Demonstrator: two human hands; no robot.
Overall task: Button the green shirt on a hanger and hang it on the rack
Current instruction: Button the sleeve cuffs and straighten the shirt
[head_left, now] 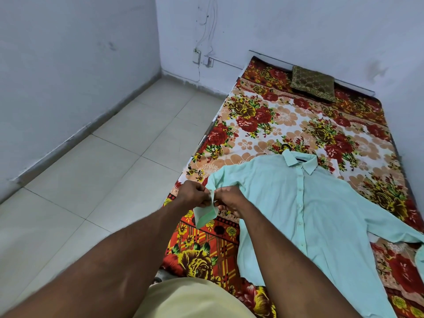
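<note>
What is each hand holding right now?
Left hand: pinching the sleeve cuff of the pale green fabric shirt.
Right hand: pinching the same cuff.

floral bedsheet (263, 115) on bed, brown cushion (313, 83) at far end, wall socket (196, 56) w/ wires, tiled floor (110, 168).

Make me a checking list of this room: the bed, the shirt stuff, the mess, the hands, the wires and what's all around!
Surface: flowered bedsheet, with the shirt lying flat on it.
Job's things: green shirt spread out, front looks closed; its sleeve cuff is lifted off the bed; no rack seen; hanger cannot tell.
Clutter: brown cushion at the far end of the bed.
Grippers: left hand and right hand both pinch the sleeve cuff.
Cables: thin wires run down to a socket.
Surroundings: pale tiled floor, bluish walls.
</note>
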